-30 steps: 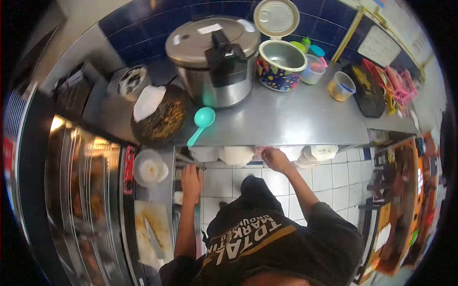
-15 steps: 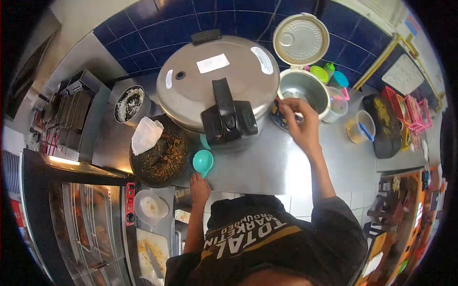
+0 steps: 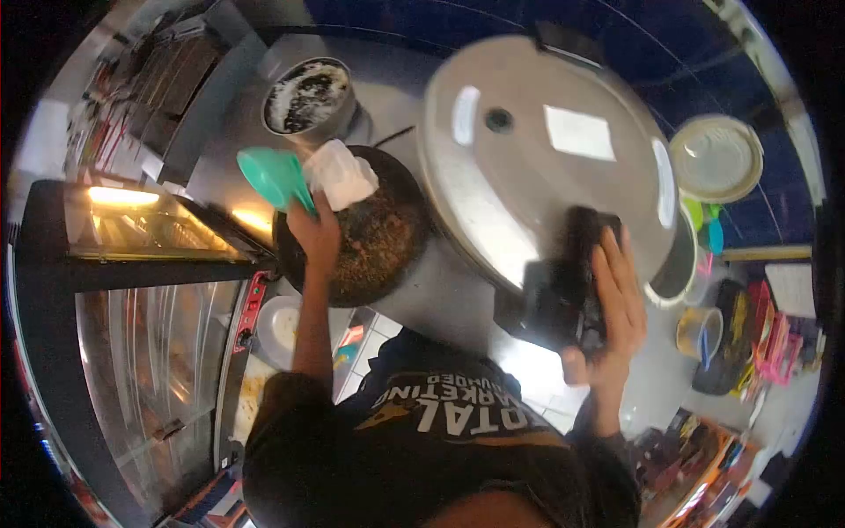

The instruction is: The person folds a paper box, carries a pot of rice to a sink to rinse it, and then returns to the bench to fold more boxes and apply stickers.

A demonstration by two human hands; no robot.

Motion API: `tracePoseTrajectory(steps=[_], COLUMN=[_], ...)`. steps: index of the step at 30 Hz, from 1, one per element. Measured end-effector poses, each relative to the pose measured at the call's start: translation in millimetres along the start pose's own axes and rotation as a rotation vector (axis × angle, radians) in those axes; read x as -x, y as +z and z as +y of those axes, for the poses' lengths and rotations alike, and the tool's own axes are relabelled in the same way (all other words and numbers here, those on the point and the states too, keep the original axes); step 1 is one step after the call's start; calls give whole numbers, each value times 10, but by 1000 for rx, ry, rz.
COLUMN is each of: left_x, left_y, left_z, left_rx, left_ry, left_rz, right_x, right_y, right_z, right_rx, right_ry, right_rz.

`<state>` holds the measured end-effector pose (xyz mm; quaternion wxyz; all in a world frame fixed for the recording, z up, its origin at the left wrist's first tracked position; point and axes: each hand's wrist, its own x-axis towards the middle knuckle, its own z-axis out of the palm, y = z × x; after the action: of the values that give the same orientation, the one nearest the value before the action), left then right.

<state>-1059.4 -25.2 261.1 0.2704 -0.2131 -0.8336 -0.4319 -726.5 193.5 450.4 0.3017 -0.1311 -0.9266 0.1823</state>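
My left hand (image 3: 315, 231) is closed on the handle of a teal cup (image 3: 271, 176), above the left edge of a dark wok (image 3: 378, 255) holding brown crumbly food. A crumpled white plastic piece (image 3: 345, 176) lies beside the cup, over the wok's upper part. My right hand (image 3: 613, 308) is blurred, its fingers stretched out along the black handle (image 3: 563, 290) of the large steel cooker lid (image 3: 519, 185). Whether those fingers grip the handle is not clear.
A metal pot (image 3: 310, 101) with white residue stands behind the wok. An open rice cooker (image 3: 676, 264) is right of the lid, near a tub (image 3: 700, 333) with a blue utensil. A lit glass cabinet (image 3: 150, 352) stands at the left.
The view has turned and shifted left. My left hand has lifted the teal cup from the counter toward the wok's far left. My right hand has moved from beside the rice cooker to the lid's handle.
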Motion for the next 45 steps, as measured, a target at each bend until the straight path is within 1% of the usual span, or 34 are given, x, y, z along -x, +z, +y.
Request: tracePoseTrajectory(steps=[1, 2, 3, 4, 6, 7, 10, 12, 13, 16, 18, 21, 22, 24, 26, 27, 28, 29, 32, 33, 34, 35, 36, 37, 38, 39, 40, 42, 43, 44, 45], left_x=[-412, -789, -1128, -1371, -1772, -1892, -2008, -2009, -2013, -2034, -1936, -1936, -1953, -1994, -2095, -2088, -2043, -2050, -1783, -1679, -1359, -1065, -783, -429, -112, 248, 605, 1417, 1787, 2258, 2645], left_y=[172, 294, 484, 657, 883, 959, 1200, 1419, 1457, 1360, 1863, 1603, 1746, 1608, 1446, 1261, 960, 761, 160, -225, -556, -924, -1241, -1559, -1812, -2054, -2347, -2792, -3065, -3244, -3471], left_z=[-181, -402, -741, -1079, -1437, -1610, -2151, -2604, -2664, -2668, -3741, -3297, -3492, -3047, -2678, -2488, -1928, -1674, -1299, -716, -282, 15, 315, 651, 832, 807, 1045, 1016, 1081, 1032, 1035], left_rx=[76, -29, -77, -126, -259, -324, -322, -216, -163, 48, 78, 640, 329, 269, 405, 459, 616, 613, 656, 29, -61, -83, -242, -138, -75, -131, -105, -138, -111, -68, -133], left_ry=[-101, -165, -187, -210, -339, -404, -659, -805, -878, -908, -712, -957, -726, -867, -886, -903, -853, -746, -466, -451, -325, -267, -244, -98, -131, -168, -304, -323, -505, -658, -640], left_rz=[39, 52, 62, 65, -47, -105, -224, -255, -274, -450, -397, -541, -754, -543, -485, -455, -338, -343, -263, -211, 10, -13, 19, 97, 121, 32, 33, 41, -59, -50, -49], right_x=[-9, 5, 1, -6, -21, -9, 30, -2, -16, -36, -33, 1, 3, 1, 8, 0, 20, 58, 122, 167, 283, 387, 482, 585, 685, 789, 869, 1041, 1204, 1428, 1640], right_y=[15, 46, 92, 114, 127, 145, 205, 254, 273, 318, 325, 246, 219, 190, 168, 144, 136, 130, 163, 186, 182, 165, 101, 98, 110, 123, 216, 387, 478, 664, 788], right_z=[-54, -125, -179, -229, -282, -293, -299, -359, -387, -384, -373, -375, -406, -407, -367, -394, -396, -389, -361, -382, -441, -494, -585, -681, -806, -931, -1072, -1318, -1423, -1324, -1287], right_rx=[-44, -62, -78, -83, -91, -90, -42, -13, 3, 6, -19, -21, -53, -109, -125, -129, -145, -168, -47, -7, 25, 56, -21, -188, -340, -476, -538, -509, -469, -460, -529], right_ry=[49, 132, 211, 241, 309, 320, 334, 340, 345, 321, 302, 274, 280, 246, 210, 186, 174, 159, 21, -30, -82, -128, -271, -262, -256, -250, -211, 21, 132, 99, 170], right_rz=[14, 39, 69, 81, 115, 132, 179, 209, 223, 262, 251, 221, 231, 239, 236, 239, 255, 266, 415, 461, 508, 557, 497, 332, 163, -17, -127, -302, -398, -552, -760])
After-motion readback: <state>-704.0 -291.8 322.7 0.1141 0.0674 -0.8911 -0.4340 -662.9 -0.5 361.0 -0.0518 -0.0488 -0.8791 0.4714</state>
